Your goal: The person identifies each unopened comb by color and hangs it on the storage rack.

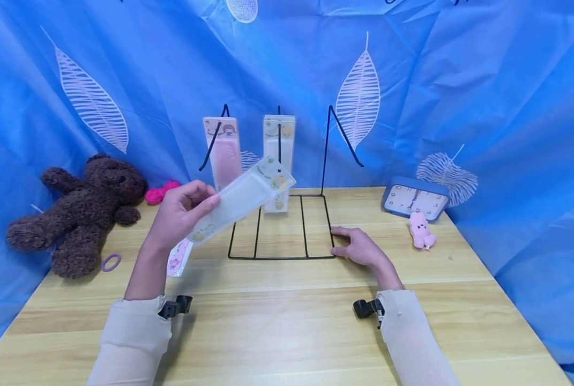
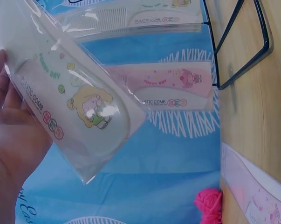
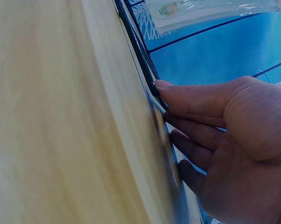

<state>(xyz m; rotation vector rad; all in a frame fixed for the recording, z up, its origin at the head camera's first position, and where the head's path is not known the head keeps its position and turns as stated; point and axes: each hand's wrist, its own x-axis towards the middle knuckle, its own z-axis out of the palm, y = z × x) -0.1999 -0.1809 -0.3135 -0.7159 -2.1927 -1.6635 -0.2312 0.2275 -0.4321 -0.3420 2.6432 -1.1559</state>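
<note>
My left hand (image 1: 183,212) grips a white plastic comb in a clear packet (image 1: 243,198), tilted in the air in front of the black wire rack (image 1: 281,225). The wrist view shows the packet (image 2: 75,102) close up with a cartoon print. A pink comb packet (image 1: 223,153) and a white comb packet (image 1: 278,155) hang on the rack's hooks. My right hand (image 1: 356,245) lies flat on the table, its straight fingers (image 3: 196,100) touching the rack's right base wire (image 3: 138,51). Another pink comb packet (image 1: 178,257) lies on the table under my left wrist.
A brown teddy bear (image 1: 81,212) slumps at the left edge, with a purple hair ring (image 1: 110,262) and a pink bow (image 1: 158,192) near it. A blue clock (image 1: 414,201) and a small pink plush (image 1: 420,230) sit at the back right. Blue leaf-print cloth surrounds the wooden table (image 1: 287,321).
</note>
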